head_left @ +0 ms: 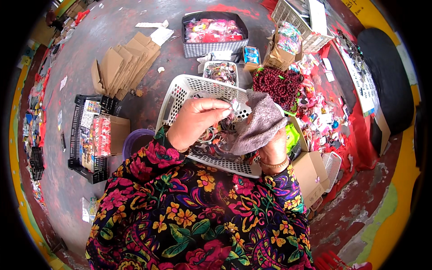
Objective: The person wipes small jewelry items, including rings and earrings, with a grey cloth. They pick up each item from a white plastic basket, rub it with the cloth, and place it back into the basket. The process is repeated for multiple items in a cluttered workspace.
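My left hand is closed in a pinch, thumb against forefinger. At its fingertips shows a small whitish, shiny piece, too small to name. My right hand is closed round a fuzzy grey-mauve cloth, which covers most of its fingers. Both hands are over a white perforated plastic basket. Inside the basket lie tangled cords and small loose items, partly hidden by the hands and cloth.
Beyond the basket stand a small white basket and a checked box of packaged items. Dark red beads are heaped to the right, near an open carton. On the left are a black crate, purple tub and flattened cardboard.
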A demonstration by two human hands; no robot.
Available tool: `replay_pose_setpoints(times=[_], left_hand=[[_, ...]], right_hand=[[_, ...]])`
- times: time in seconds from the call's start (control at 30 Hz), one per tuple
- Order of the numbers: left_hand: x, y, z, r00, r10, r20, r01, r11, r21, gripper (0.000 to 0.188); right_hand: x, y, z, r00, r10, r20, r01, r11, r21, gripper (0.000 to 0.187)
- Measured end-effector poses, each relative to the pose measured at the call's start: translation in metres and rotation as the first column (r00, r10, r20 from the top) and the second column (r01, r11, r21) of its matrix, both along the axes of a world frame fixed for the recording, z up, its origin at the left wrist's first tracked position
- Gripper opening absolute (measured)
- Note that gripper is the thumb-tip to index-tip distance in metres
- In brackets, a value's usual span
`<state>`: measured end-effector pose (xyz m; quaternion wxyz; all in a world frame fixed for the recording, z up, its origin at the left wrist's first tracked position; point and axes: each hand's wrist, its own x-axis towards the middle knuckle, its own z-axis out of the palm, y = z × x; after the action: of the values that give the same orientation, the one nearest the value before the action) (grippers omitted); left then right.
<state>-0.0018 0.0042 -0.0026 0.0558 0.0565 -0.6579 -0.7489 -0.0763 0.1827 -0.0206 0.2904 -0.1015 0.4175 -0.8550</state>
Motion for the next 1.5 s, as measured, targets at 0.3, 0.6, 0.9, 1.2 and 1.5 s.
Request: replay_pose_setpoints(times=[0.3, 0.6, 0.9, 1.2, 1.5], left_hand=[[0.004, 0.011, -0.001, 0.979, -0.144, -0.141, 0.116, 0.975, -0.191, 0.011], [0.003, 0.019, 0.003, 0.990, -0.119, -0.068, 0.106, 0.979, -0.173, 0.011], [0.001, 0.010, 0.007, 0.995, -0.073, -0.064, 0.063, 0.987, -0.151, 0.011], [0.005, 0.013, 0.001, 0.989, -0.143, -0.036, 0.134, 0.974, -0.185, 0.011], [0.002, 0.006, -0.002, 0.987, -0.154, -0.046, 0.150, 0.985, -0.087, 0.012]], right_hand=[[0.011, 0.000, 0.011, 0.962, 0.080, -0.262, -0.054, 0.993, 0.104, 0.037], [0.013, 0.001, 0.007, 0.991, 0.010, -0.135, -0.005, 0.999, 0.042, 0.028], [0.008, 0.003, 0.014, 0.988, 0.143, 0.055, -0.143, 0.990, -0.001, 0.032], [0.011, 0.002, 0.003, 0.995, 0.021, -0.102, -0.010, 0.994, 0.105, 0.028], [0.008, -0.006, 0.017, 0.976, 0.126, 0.176, -0.094, 0.979, -0.181, 0.024]])
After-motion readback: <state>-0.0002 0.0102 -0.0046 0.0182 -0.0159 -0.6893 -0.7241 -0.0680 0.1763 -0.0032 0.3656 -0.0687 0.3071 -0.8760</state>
